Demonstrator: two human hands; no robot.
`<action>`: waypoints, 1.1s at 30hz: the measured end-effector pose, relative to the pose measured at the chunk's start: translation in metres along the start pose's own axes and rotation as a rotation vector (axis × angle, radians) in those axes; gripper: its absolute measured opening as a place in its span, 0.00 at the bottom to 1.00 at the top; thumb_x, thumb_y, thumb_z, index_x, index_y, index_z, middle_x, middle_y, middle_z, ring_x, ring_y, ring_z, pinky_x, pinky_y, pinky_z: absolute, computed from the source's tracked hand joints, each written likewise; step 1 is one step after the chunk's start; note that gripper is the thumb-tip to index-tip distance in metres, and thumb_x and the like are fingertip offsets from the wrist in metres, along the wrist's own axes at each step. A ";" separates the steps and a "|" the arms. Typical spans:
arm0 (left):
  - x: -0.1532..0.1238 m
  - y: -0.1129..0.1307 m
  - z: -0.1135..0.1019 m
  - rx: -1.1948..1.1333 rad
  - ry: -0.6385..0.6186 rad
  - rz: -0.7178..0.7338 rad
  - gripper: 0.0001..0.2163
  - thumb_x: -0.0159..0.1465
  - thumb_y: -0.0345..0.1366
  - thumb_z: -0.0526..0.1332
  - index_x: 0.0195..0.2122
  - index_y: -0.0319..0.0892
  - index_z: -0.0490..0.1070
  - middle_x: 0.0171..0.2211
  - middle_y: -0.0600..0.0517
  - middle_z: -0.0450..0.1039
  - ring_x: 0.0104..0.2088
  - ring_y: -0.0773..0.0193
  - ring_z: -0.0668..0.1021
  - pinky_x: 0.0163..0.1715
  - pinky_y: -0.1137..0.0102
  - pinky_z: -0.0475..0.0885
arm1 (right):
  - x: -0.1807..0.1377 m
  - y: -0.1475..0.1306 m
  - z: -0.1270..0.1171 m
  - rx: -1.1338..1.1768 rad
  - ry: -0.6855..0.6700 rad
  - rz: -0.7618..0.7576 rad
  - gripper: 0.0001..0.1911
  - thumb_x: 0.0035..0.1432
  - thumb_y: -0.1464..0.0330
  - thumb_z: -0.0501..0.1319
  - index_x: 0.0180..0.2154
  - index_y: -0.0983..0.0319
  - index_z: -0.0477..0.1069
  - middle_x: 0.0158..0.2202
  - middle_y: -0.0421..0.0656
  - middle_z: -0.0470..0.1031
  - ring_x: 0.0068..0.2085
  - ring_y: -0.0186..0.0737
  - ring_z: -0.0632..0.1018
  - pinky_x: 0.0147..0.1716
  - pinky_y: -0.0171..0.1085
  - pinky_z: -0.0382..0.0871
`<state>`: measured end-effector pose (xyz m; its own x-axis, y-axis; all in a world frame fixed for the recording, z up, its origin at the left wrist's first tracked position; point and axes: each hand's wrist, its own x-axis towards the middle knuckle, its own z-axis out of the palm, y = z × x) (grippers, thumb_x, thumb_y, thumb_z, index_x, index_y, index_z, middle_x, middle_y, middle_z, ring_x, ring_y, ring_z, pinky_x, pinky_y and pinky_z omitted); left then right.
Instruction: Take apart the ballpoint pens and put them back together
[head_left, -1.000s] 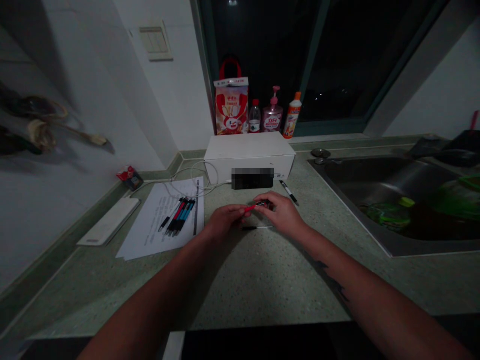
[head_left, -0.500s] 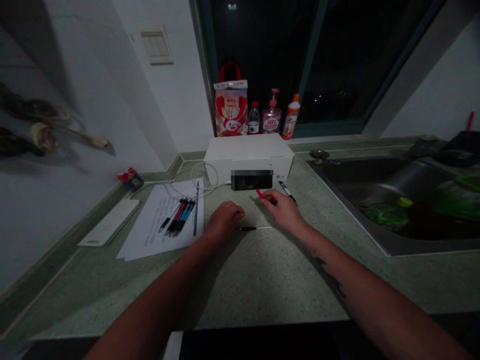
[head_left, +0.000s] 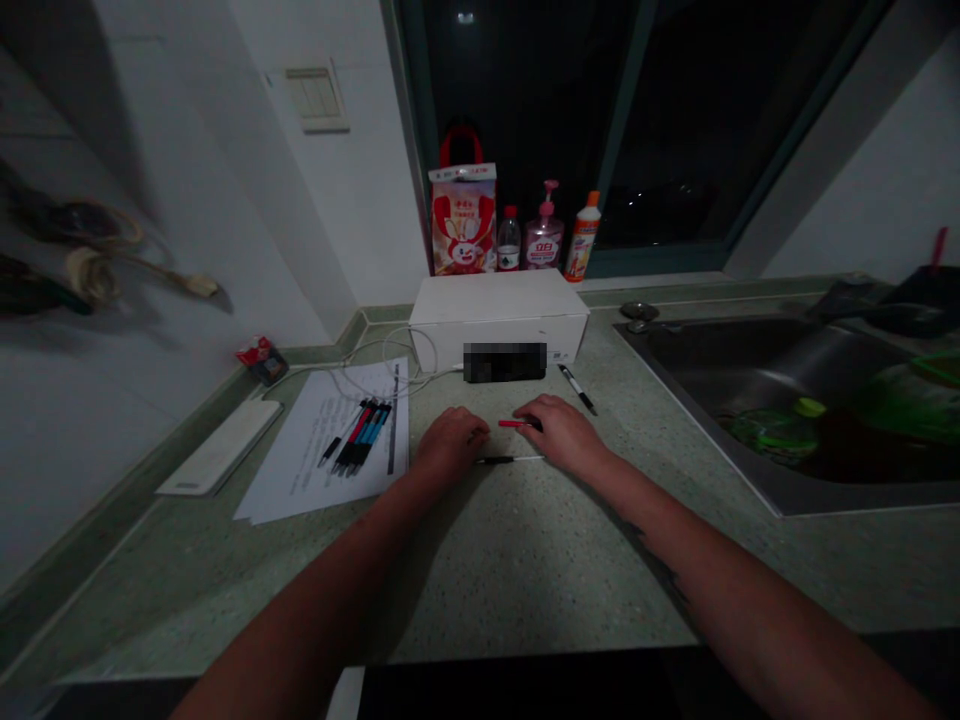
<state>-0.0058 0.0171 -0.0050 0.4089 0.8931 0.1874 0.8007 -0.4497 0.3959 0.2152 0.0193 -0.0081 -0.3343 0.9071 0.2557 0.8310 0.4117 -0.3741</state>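
My right hand (head_left: 564,430) pinches a red pen barrel (head_left: 511,423), whose red end points left toward my other hand. Across a small gap, my left hand (head_left: 451,440) has its fingers closed; whatever they hold, if anything, is too small and dark to make out. Just below both hands a pen part with a black grip and a thin white stem (head_left: 496,460) lies crosswise on the counter. To the right, beyond my right hand, rests a white and black pen (head_left: 577,390). Several pens (head_left: 360,435), blue, red and black, lie bunched on printed paper sheets (head_left: 300,440) at the left.
Behind my hands a dark phone (head_left: 506,363), partly pixelated, leans against a white box (head_left: 499,300), with a white cable (head_left: 382,378) running left. Bottles (head_left: 544,235) and a red bag stand behind the box. A steel sink (head_left: 750,350) is at the right, a white flat case (head_left: 221,447) at the left.
My right hand has come down and nearer, turning the red barrel from a slant to nearly level, pointing left. My left hand has stayed almost in place.
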 end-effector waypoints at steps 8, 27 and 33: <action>-0.010 0.012 -0.008 -0.007 0.037 0.213 0.08 0.64 0.38 0.65 0.42 0.43 0.78 0.39 0.48 0.77 0.42 0.56 0.75 0.44 0.62 0.69 | -0.002 -0.006 -0.005 0.020 0.047 -0.021 0.10 0.64 0.67 0.62 0.45 0.61 0.78 0.43 0.48 0.78 0.48 0.46 0.76 0.49 0.41 0.67; -0.007 0.009 -0.017 0.061 -0.029 0.151 0.09 0.64 0.31 0.62 0.45 0.44 0.77 0.40 0.49 0.79 0.43 0.55 0.76 0.47 0.61 0.66 | -0.003 -0.015 -0.015 0.069 -0.072 -0.235 0.07 0.65 0.70 0.62 0.43 0.59 0.79 0.39 0.45 0.80 0.43 0.43 0.76 0.45 0.41 0.67; -0.005 0.000 -0.024 0.129 0.020 0.120 0.11 0.65 0.30 0.61 0.47 0.44 0.77 0.42 0.47 0.77 0.45 0.54 0.75 0.47 0.60 0.67 | -0.003 -0.012 -0.020 0.006 -0.020 -0.144 0.07 0.64 0.72 0.60 0.38 0.60 0.78 0.38 0.47 0.78 0.43 0.45 0.76 0.45 0.42 0.67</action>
<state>-0.0176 0.0130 0.0155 0.4973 0.8324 0.2445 0.7967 -0.5498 0.2511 0.2147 0.0100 0.0133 -0.4587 0.8402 0.2892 0.7713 0.5381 -0.3400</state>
